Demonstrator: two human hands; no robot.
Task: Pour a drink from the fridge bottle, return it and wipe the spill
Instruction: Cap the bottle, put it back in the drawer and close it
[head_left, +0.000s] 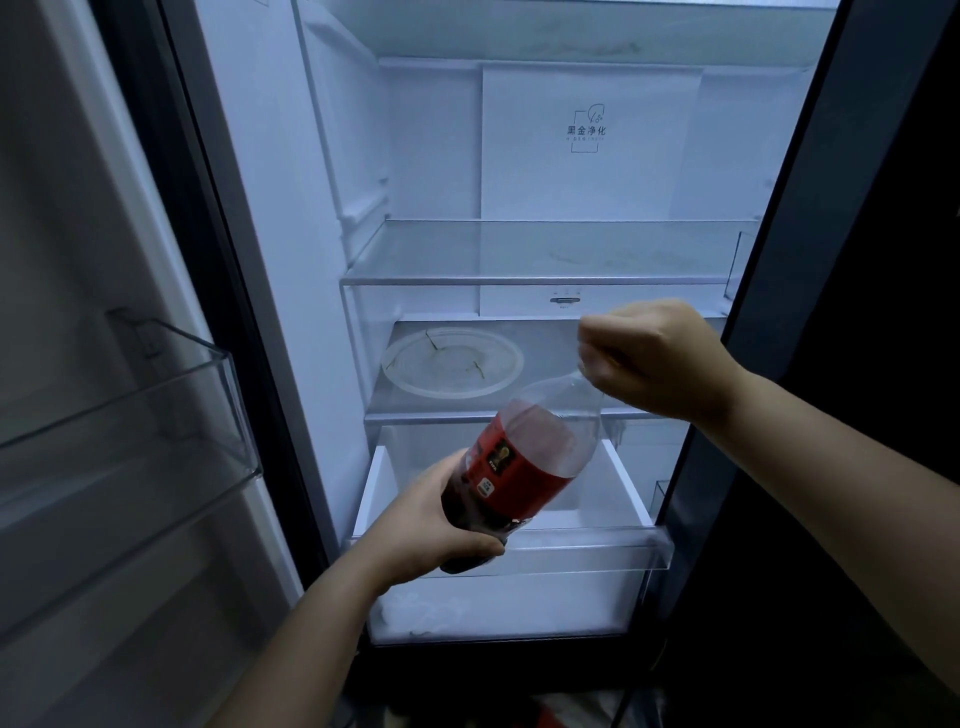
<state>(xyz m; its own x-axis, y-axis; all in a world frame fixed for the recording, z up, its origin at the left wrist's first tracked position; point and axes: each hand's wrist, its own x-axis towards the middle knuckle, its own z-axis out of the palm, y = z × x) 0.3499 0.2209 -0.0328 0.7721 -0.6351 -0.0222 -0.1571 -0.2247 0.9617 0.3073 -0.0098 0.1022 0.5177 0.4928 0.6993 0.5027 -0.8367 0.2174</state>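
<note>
the fridge (332, 156) stands open and lit. one bottle (524, 467) with a red label is held in the air in front of it, on no shelf, tilted with its base down to the left and its neck up to the right. dark drink fills the lower part and the upper part is clear. the left grip (441, 525), a bare hand, is curled round the base. the right grip (654, 358), the other hand, is closed round the neck; the cap is hidden under its fingers.

just under the bottle one clear drawer (597, 545) juts out of the fridge. below that sits a lower compartment (519, 618) with something white in it that i cannot make out.

two glass shelves show behind the hands. the upper shelf (519, 280) carries nothing i can see. the lower shelf (545, 332) carries one round clear dish (452, 364) on its left half, and its right half is partly covered by the right grip. on the open door at the left hangs one clear door bin (130, 415).
</note>
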